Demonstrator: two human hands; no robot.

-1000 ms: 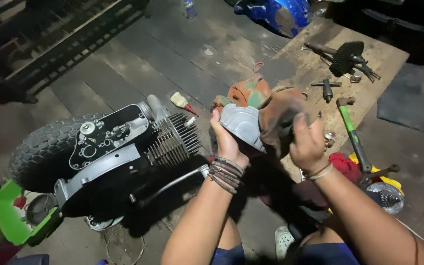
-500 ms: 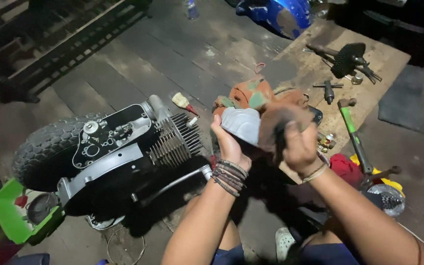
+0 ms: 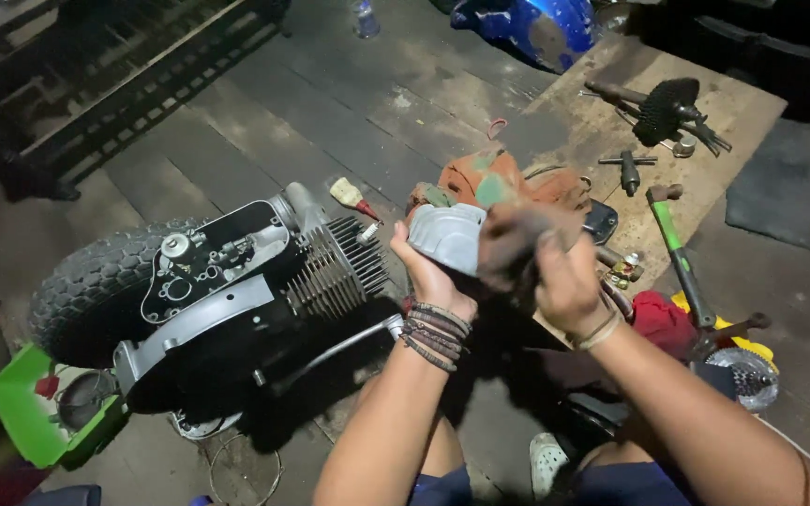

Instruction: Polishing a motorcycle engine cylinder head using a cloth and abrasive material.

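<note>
My left hand (image 3: 427, 272) grips a pale grey metal engine cover (image 3: 447, 236) from below, at chest height in the middle of the view. My right hand (image 3: 562, 281) presses a dirty brown rag (image 3: 517, 239) against the cover's right side; the rag is blurred with motion. Beaded bracelets circle my left wrist. Just to the left lies a small engine with cooling fins (image 3: 335, 267) joined to a knobby tyre (image 3: 96, 290).
An orange-and-green cloth (image 3: 475, 178) lies beyond the cover. A wooden board (image 3: 705, 141) at the right carries a sprocket, a T-handle tool and a green-handled hammer (image 3: 677, 253). A green tray (image 3: 25, 422) sits at bottom left, a blue panel (image 3: 536, 23) at the top.
My right hand has shifted with the rag across the cover's right side, rubbing it. The left hand keeps hold of the cover in nearly the same place.
</note>
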